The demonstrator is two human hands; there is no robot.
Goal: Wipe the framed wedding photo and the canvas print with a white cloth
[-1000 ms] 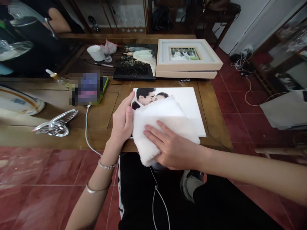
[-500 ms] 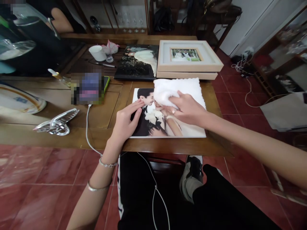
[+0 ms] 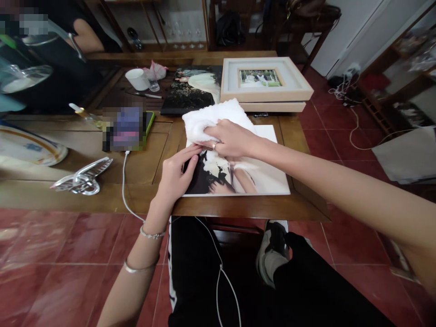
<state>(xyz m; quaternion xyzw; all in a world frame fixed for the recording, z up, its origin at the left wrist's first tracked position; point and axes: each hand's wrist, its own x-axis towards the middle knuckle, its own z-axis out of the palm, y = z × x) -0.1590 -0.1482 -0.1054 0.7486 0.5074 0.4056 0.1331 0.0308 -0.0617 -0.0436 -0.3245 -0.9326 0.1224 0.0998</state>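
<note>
A photo panel [image 3: 265, 177] showing a couple lies flat near the table's front edge. My right hand [image 3: 235, 138] is closed on a fluffy white cloth [image 3: 226, 113], which is bunched under the fingers and spread over the panel's upper left part. Along the panel's left edge rests my left hand [image 3: 179, 175], its fingers stretched out and the fingertips close to the cloth. The cloth and my right hand hide the faces in the picture.
Behind the panel lie a dark photo panel [image 3: 190, 100] and a framed photo [image 3: 231, 86] stacked on another frame. To the left are a phone [image 3: 127, 127] with a white cable, a silver hair claw [image 3: 83, 177], a dropper bottle [image 3: 86, 117] and a white cup [image 3: 137, 79]. A person sits across the table.
My right hand has swept the white cloth leftward across the photo panel, uncovering its right side and covering the upper left. My left hand has stayed in place.
</note>
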